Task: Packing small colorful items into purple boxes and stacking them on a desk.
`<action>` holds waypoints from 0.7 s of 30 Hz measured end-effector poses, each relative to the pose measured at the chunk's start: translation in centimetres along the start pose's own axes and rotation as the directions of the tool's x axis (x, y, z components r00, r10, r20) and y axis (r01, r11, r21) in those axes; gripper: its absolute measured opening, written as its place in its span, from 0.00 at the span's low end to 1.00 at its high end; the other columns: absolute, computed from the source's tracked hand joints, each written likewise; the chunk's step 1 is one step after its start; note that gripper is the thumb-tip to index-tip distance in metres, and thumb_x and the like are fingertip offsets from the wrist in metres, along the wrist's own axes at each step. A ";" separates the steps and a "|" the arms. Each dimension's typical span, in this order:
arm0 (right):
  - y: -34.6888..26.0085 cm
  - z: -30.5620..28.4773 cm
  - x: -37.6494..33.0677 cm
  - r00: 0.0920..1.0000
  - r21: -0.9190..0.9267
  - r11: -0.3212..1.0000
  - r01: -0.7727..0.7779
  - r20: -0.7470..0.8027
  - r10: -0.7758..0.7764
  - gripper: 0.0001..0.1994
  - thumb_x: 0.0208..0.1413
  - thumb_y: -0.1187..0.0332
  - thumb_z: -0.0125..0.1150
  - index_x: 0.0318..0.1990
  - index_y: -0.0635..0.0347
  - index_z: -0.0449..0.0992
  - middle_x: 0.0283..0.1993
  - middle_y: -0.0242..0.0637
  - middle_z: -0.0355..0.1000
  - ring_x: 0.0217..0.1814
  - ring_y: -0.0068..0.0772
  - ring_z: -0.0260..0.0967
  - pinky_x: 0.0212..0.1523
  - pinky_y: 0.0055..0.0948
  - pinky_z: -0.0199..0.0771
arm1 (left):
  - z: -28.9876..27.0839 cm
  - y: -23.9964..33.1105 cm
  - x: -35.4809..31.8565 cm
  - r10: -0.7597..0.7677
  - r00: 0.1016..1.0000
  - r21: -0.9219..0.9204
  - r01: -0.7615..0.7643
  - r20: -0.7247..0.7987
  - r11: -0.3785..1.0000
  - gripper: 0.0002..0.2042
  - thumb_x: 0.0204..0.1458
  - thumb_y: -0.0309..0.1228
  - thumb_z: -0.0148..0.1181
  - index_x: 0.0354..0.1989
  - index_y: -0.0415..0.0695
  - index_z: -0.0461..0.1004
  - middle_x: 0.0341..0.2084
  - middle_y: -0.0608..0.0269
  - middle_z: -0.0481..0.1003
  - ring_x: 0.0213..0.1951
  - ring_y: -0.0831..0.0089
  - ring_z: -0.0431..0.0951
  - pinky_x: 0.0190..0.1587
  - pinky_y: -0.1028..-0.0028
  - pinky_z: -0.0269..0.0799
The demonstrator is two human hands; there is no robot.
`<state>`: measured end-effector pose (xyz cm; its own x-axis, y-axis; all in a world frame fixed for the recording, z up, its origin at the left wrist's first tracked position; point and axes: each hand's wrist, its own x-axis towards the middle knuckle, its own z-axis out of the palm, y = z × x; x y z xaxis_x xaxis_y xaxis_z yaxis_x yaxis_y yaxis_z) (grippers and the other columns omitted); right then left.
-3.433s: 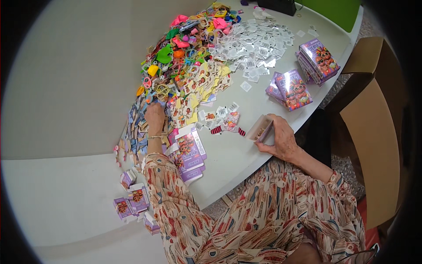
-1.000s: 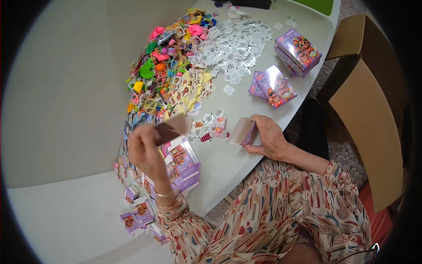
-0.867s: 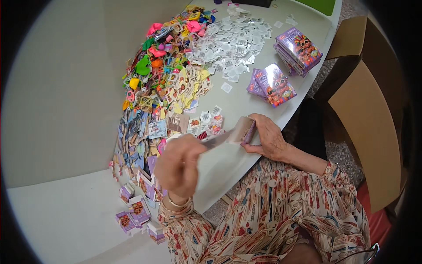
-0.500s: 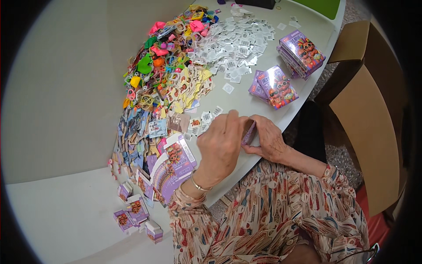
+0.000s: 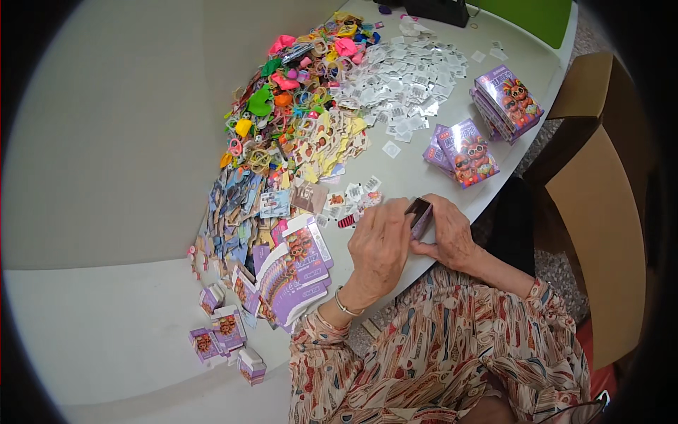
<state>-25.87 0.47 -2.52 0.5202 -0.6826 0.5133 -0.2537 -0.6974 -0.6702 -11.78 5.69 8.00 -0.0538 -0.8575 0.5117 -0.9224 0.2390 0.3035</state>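
Over the table's front edge, my right hand (image 5: 452,230) grips a small purple cardboard box (image 5: 422,225) from its right side, thumb below. The box stands with its open top showing a dark inside; its contents cannot be made out. My left hand (image 5: 380,247), with a bracelet at the wrist, is closed, its bent fingers at the box's left rim. Just beyond the left knuckles lie a pink-and-black striped piece (image 5: 346,221) and several small white packets (image 5: 355,193). A fan of flat purple box blanks (image 5: 289,279) lies left of that hand.
Filled-out purple boxes (image 5: 467,154) lie at the right, with a taller stack (image 5: 510,104) behind. Heaps of colourful trinkets (image 5: 282,99), white sachets (image 5: 409,78) and blue cards (image 5: 236,212) spread across the table. Small boxes (image 5: 226,328) sit lower left; an open carton (image 5: 593,198) stands right.
My left hand has come down from above the box's opening to its left rim. The box is turned more upright in my right hand. The whole view has shifted slightly.
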 end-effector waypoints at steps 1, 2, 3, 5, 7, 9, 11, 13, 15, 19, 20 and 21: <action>0.0 0.1 0.1 1.000 0.000 1.000 0.000 0.000 0.000 0.42 0.33 0.65 0.76 0.56 0.71 0.58 0.44 0.53 0.66 0.46 0.53 0.66 0.47 0.42 0.70 | 0.1 -0.2 0.0 0.000 1.000 0.000 0.000 0.000 1.000 0.17 0.46 0.18 0.64 0.45 0.37 0.71 0.33 0.53 0.74 0.33 0.58 0.74 0.35 0.67 0.70; -0.1 0.0 0.2 1.000 -0.003 1.000 0.006 -0.006 -0.006 0.42 0.33 0.65 0.76 0.56 0.71 0.58 0.44 0.53 0.66 0.46 0.53 0.66 0.47 0.42 0.70 | 0.1 -0.5 -0.1 0.020 1.000 0.018 -0.020 -0.003 1.000 0.18 0.45 0.18 0.64 0.46 0.37 0.70 0.35 0.52 0.74 0.34 0.57 0.75 0.35 0.67 0.71; -0.2 0.0 0.3 1.000 -0.006 1.000 0.011 -0.011 -0.011 0.42 0.32 0.65 0.76 0.56 0.71 0.58 0.44 0.53 0.66 0.46 0.53 0.67 0.47 0.42 0.70 | 0.2 -0.7 -0.3 0.040 0.999 0.036 -0.040 -0.005 0.999 0.18 0.45 0.18 0.65 0.46 0.36 0.70 0.37 0.51 0.74 0.34 0.57 0.75 0.36 0.67 0.71; -0.1 -0.1 0.2 1.000 -0.013 1.000 0.010 -0.017 -0.010 0.42 0.32 0.65 0.76 0.56 0.71 0.58 0.44 0.53 0.66 0.46 0.53 0.67 0.47 0.42 0.70 | 0.5 -1.1 -0.7 0.031 0.999 0.026 -0.031 0.005 0.999 0.18 0.46 0.18 0.63 0.47 0.36 0.69 0.39 0.51 0.73 0.34 0.57 0.75 0.36 0.67 0.72; 0.0 0.0 0.3 1.000 -0.022 1.000 0.006 -0.024 -0.007 0.43 0.32 0.65 0.76 0.56 0.71 0.58 0.44 0.53 0.66 0.46 0.53 0.67 0.48 0.42 0.70 | 0.8 -1.2 -0.9 0.024 1.000 0.014 -0.024 0.017 1.000 0.18 0.47 0.18 0.62 0.48 0.35 0.68 0.41 0.51 0.72 0.34 0.58 0.74 0.36 0.67 0.72; -0.2 -0.3 -0.1 1.000 -0.024 1.000 -0.010 -0.008 0.010 0.42 0.33 0.64 0.75 0.56 0.71 0.57 0.44 0.53 0.66 0.46 0.53 0.67 0.48 0.41 0.70 | 0.9 -0.7 -1.3 -0.097 0.994 -0.201 0.085 -0.051 0.976 0.18 0.47 0.17 0.63 0.48 0.35 0.69 0.43 0.50 0.71 0.33 0.58 0.75 0.33 0.68 0.74; -0.3 -0.2 0.3 1.000 -0.023 1.000 -0.014 -0.019 0.013 0.40 0.33 0.65 0.75 0.55 0.69 0.60 0.45 0.50 0.66 0.45 0.51 0.68 0.46 0.40 0.71 | 0.3 -0.6 -0.9 -0.183 0.983 -0.302 0.166 -0.029 0.939 0.17 0.47 0.17 0.63 0.46 0.36 0.70 0.43 0.50 0.71 0.33 0.59 0.76 0.33 0.69 0.74; -0.2 -0.2 0.4 0.999 -0.022 1.000 -0.021 -0.030 0.021 0.38 0.33 0.66 0.75 0.54 0.66 0.62 0.46 0.47 0.67 0.44 0.50 0.69 0.44 0.38 0.72 | -0.3 -0.6 -0.7 -0.265 0.964 -0.398 0.246 0.007 0.884 0.15 0.47 0.16 0.62 0.45 0.36 0.71 0.44 0.50 0.70 0.33 0.59 0.77 0.32 0.69 0.74; -0.2 -0.1 0.4 0.999 -0.012 1.000 -0.004 -0.051 0.003 0.38 0.33 0.66 0.75 0.54 0.66 0.62 0.45 0.46 0.67 0.44 0.50 0.69 0.44 0.38 0.72 | -0.5 -0.6 -0.7 -0.089 0.996 -0.191 0.093 0.031 0.977 0.13 0.47 0.17 0.62 0.42 0.36 0.73 0.45 0.50 0.70 0.35 0.61 0.78 0.32 0.70 0.75; -0.2 -0.2 0.3 0.999 -0.012 1.000 -0.017 -0.049 0.016 0.37 0.32 0.66 0.75 0.53 0.66 0.63 0.45 0.47 0.67 0.45 0.50 0.69 0.45 0.39 0.72 | 0.0 -0.5 -1.0 -0.053 0.995 -0.157 0.066 0.083 0.985 0.11 0.48 0.18 0.62 0.41 0.35 0.74 0.45 0.49 0.71 0.36 0.58 0.78 0.33 0.68 0.75; -0.2 -0.3 0.3 0.999 -0.010 1.000 -0.016 -0.047 0.016 0.37 0.32 0.66 0.75 0.53 0.66 0.63 0.45 0.47 0.67 0.45 0.50 0.69 0.45 0.39 0.72 | 0.1 -0.5 -1.2 -0.055 0.995 -0.156 0.068 0.083 0.985 0.11 0.48 0.18 0.62 0.41 0.35 0.74 0.45 0.49 0.71 0.36 0.58 0.78 0.33 0.68 0.75; -0.3 -0.3 0.3 0.999 -0.010 1.000 -0.022 -0.041 0.021 0.37 0.32 0.66 0.75 0.53 0.66 0.63 0.46 0.47 0.67 0.46 0.50 0.69 0.45 0.39 0.72 | 0.2 -0.4 -1.4 -0.073 0.993 -0.152 0.087 0.092 0.985 0.11 0.48 0.18 0.62 0.42 0.35 0.74 0.45 0.48 0.71 0.36 0.58 0.78 0.34 0.67 0.76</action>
<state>-25.86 0.38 -1.98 0.4809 -0.7056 0.5205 -0.2729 -0.6846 -0.6759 -11.42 6.69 7.02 -0.0214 -0.9111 0.4116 -0.8549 0.2302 0.4650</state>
